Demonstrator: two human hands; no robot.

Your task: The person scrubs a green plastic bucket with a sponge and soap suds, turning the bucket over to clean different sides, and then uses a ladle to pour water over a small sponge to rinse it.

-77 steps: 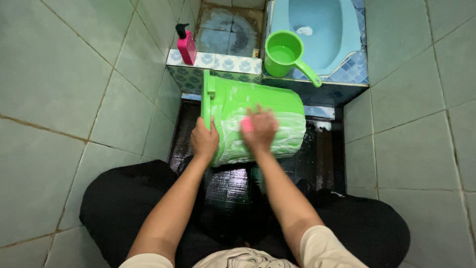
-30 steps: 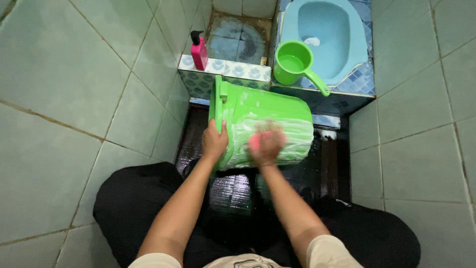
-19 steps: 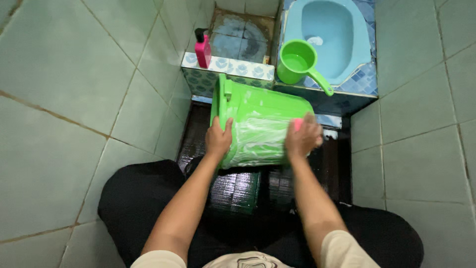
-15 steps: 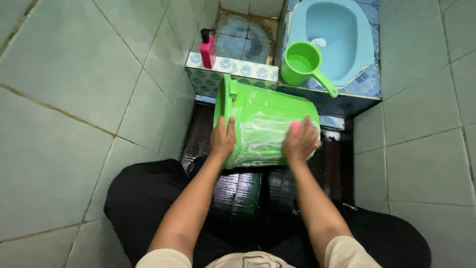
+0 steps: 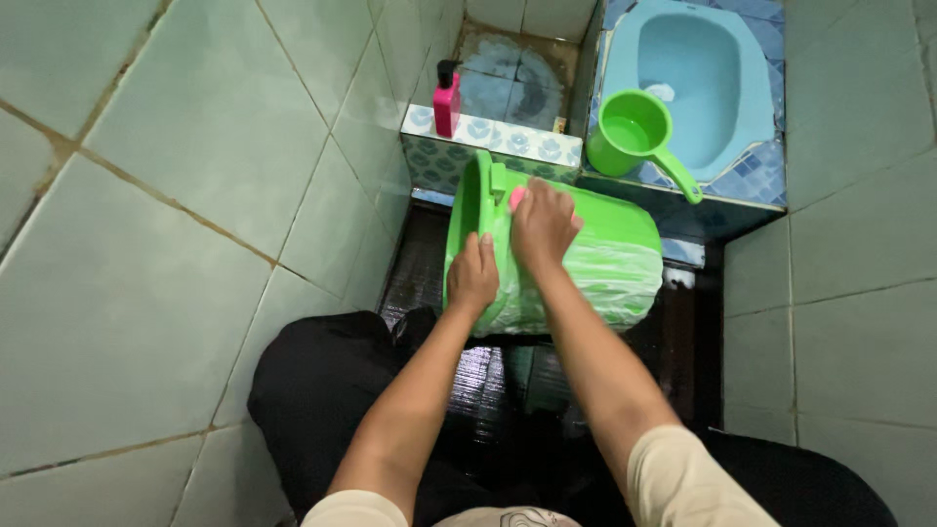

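On the tipped green bucket [image 5: 586,254], left hand [image 5: 472,278] grips its rim, right hand [image 5: 543,226] presses a pink sponge [image 5: 516,198]

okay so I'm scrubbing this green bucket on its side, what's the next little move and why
Probably draw the right hand with the pink sponge back along the bucket wall toward its base. The sponge sits up by the rim, next to the left hand that steadies the bucket, while the far top strip of the wall looks bare of the white suds that streak the rest.
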